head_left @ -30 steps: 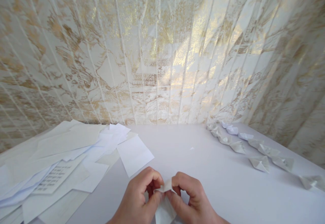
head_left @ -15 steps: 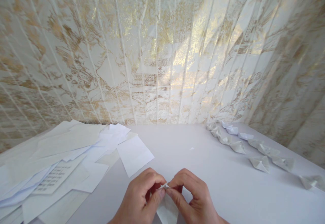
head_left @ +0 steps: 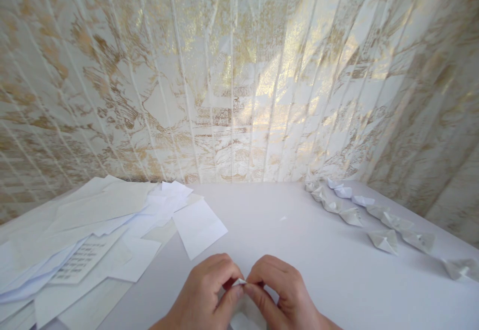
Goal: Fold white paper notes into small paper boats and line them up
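Note:
At the bottom middle, a partly folded piece of white paper (head_left: pixel 247 315) is held between my two hands. My left hand (head_left: pixel 209 290) pinches its top edge between thumb and forefinger. My right hand (head_left: pixel 280 290) pinches the same edge from the other side, and the fingertips of both hands almost meet there. A small folded point of the paper pokes up between them. The lower part of the paper hangs below the thumbs and runs out of the frame. My other fingers are curled and partly hidden.
A spread-out heap of white paper sheets (head_left: pixel 93 210), one with printed lines, covers the left side. A square sheet (head_left: pixel 200 228) lies at its right edge. Several folded paper boats (head_left: pixel 383 241) stand in rows at the right. A tiny paper scrap (head_left: pixel 283 218) lies mid-table. Patterned curtain (head_left: pixel 232 95) behind.
Both hands have dropped slightly, still pinching the paper. The paper below the thumbs has tilted and changed shape, and its folded tip has shifted a little left. Everything on the table stays put.

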A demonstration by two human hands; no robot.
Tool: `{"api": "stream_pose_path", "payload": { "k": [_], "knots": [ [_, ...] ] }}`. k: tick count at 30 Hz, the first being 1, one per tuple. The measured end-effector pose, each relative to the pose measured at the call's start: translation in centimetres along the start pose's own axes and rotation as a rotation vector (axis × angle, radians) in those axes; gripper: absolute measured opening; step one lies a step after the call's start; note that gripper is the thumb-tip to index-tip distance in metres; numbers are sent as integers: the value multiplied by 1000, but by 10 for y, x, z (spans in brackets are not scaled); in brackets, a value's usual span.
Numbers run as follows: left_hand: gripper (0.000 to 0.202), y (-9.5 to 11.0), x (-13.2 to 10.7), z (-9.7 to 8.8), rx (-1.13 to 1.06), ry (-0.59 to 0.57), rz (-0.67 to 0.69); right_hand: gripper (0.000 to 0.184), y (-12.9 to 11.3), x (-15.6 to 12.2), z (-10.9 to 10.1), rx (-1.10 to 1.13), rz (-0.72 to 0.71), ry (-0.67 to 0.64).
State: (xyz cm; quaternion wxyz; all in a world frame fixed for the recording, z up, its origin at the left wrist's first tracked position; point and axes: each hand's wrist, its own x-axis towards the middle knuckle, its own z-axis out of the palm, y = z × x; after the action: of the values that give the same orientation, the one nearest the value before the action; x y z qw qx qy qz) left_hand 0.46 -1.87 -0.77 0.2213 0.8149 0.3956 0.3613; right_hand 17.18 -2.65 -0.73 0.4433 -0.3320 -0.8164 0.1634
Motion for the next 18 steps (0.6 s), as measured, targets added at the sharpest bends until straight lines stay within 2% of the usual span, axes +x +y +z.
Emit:
{"api": "stream_pose_path", "payload": {
  "k": [2,5,7,13,16,18],
  "knots": [
    [21,2,3,-4,-46,-11,-132,17,-1,2,-3,59,7,15],
    [26,5,8,-10,-182,-37,-350,23,0,2,-7,123,-43,15],
    [28,3,10,-11,-263,-42,-420,25,1,2,-9,110,-64,-29],
    [24,-2,7,-8,-415,-39,-392,14,6,2,-7,89,-66,-137],
    [34,0,4,-8,-557,37,-361,31,7,3,-7,55,-72,-64],
    [41,0,4,-7,-595,71,-295,33,8,3,-7,20,-53,8]
  ]
}}
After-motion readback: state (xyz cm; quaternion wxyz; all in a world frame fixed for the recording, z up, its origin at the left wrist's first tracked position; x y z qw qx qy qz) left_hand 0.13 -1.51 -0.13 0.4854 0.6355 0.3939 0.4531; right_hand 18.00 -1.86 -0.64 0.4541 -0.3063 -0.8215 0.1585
